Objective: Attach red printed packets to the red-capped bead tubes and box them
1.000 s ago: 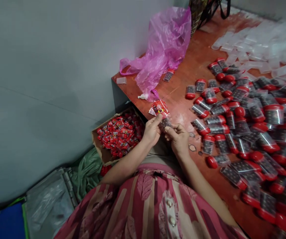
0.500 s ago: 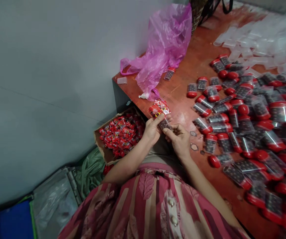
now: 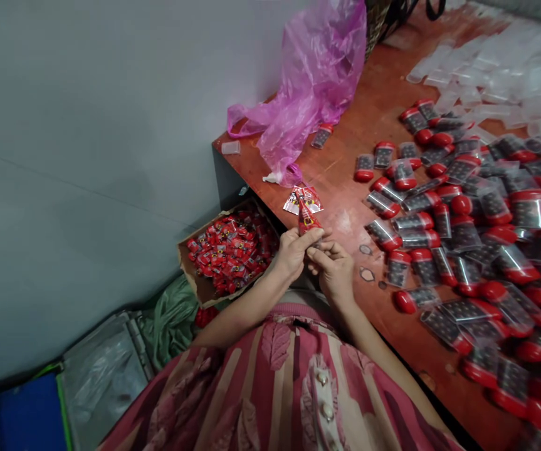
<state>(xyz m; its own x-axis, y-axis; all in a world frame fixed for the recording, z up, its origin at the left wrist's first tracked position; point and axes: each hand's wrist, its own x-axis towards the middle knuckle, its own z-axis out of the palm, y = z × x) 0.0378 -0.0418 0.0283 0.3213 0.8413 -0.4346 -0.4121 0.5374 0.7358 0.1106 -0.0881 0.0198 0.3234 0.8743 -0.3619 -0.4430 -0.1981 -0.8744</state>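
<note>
A narrow, curled red printed wrapper (image 3: 306, 216) rises from between my fingers at the table's edge. My left hand (image 3: 294, 255) is closed on it, the thumb pressed across its lower part. Close beside, my right hand (image 3: 336, 270) pinches at the lower end of the same piece, where a little of something dark shows. My fingers cover most of that end, so how the dark part and the wrapper join is hidden. Just beyond lie a few flat red-and-clear wrappers (image 3: 316, 199) on the orange table (image 3: 340, 181).
Left of my hands, below the table, stands a cardboard box (image 3: 189, 266) of small red packets. Many red-capped containers with dark, dotted insides (image 3: 424, 268) cover the right side. Clear plastic tubes (image 3: 481, 78) heap behind. A pink plastic bag (image 3: 320, 69) lies by the wall.
The dark dotted piece that showed between my hands is now mostly covered. A red wrapper stands up curled from my fingers, and my hands have drawn closer together.
</note>
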